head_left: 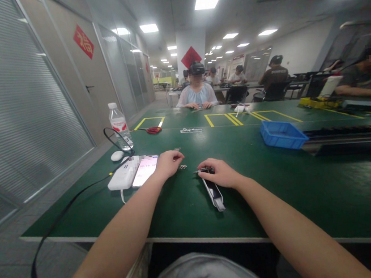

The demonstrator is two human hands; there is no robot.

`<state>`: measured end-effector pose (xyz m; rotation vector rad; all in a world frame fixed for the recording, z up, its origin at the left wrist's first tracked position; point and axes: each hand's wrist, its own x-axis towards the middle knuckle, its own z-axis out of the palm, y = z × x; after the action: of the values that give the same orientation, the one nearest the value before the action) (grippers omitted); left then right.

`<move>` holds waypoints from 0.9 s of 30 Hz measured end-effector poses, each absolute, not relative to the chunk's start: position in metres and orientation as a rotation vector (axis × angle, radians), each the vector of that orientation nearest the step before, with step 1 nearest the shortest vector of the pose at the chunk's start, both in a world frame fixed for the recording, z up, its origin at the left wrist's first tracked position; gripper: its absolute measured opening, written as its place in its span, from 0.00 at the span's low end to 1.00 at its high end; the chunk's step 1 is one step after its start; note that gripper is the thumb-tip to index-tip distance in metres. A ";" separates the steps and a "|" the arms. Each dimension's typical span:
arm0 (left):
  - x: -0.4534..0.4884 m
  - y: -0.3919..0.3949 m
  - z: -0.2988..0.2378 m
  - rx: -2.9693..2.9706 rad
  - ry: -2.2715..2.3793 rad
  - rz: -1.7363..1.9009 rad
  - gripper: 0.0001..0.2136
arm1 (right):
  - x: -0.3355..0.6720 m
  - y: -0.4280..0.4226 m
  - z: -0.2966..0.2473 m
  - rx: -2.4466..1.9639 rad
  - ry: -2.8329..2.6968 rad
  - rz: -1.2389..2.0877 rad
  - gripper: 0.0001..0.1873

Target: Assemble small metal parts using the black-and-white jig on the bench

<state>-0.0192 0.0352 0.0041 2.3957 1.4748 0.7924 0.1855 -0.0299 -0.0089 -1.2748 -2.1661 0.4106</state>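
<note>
My left hand (170, 163) rests on the green table with its fingers curled together. What it may hold at the fingertips is too small to make out. Several small shiny metal pieces (183, 167) lie just beside those fingers. My right hand (222, 173) is closed around the far end of a long white device with a black face (212, 190), whose grey tip points toward me. A thin metal tip (196, 172) sticks out to the left from under the right fingers; its kind is unclear.
A phone (145, 171), a white power bank (124, 173) with a cable and a water bottle (119, 127) stand at left. Red-handled scissors (154, 130) lie farther back. A blue bin (283, 135) sits at right. A person (197, 93) sits across the green table (290, 198).
</note>
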 end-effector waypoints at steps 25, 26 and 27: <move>-0.013 0.034 -0.009 2.794 1.382 0.440 0.10 | 0.184 -0.030 -0.008 -1.291 -2.174 0.408 0.12; -0.013 0.034 -0.009 2.794 1.380 0.443 0.10 | 0.184 -0.030 -0.008 -1.294 -2.177 0.407 0.12; -0.013 0.034 -0.010 2.795 1.377 0.446 0.10 | 0.184 -0.031 -0.007 -1.293 -2.178 0.407 0.12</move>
<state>-0.0131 0.0344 -0.0097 2.7948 1.3773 0.4456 0.1838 -0.0307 -0.0072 -1.2931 -2.1782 0.4069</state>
